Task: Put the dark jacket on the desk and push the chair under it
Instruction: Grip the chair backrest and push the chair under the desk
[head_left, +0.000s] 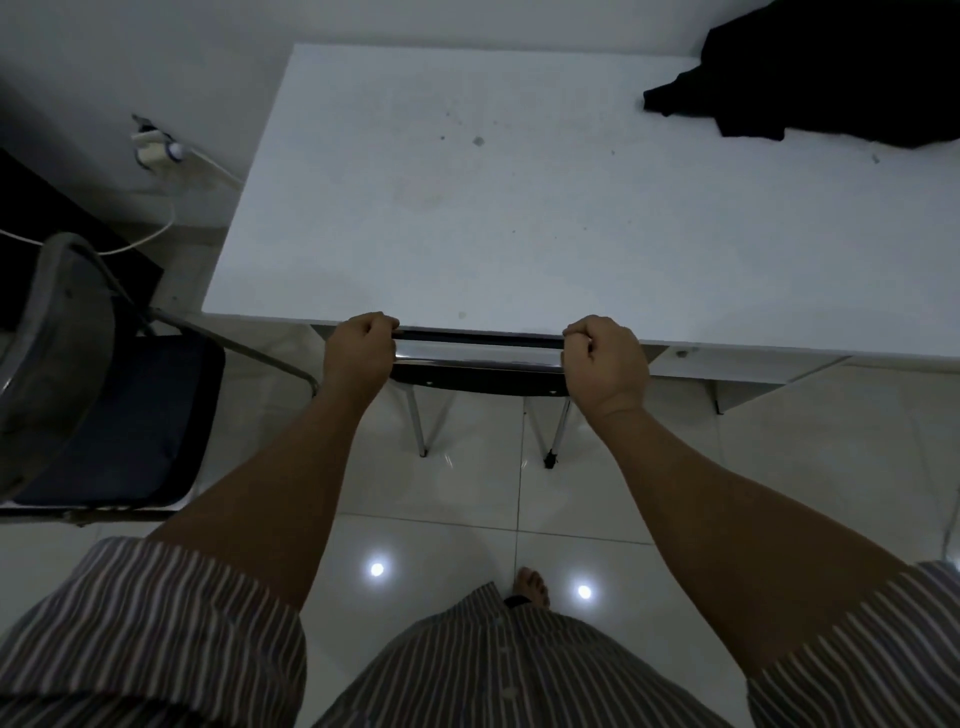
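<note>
Both hands fisted on chair top rail: left hand at left end, right hand at right end. Seat tucked under white desk. Dark jacket heaped on desk's far-right corner.

The table is white with a few grey specks. The jacket on it is black. The chair has a black backrest and a chrome frame. The second chair has a dark navy seat. The floor tiles are glossy white. The shirt is striped white, grey and reddish.
</note>
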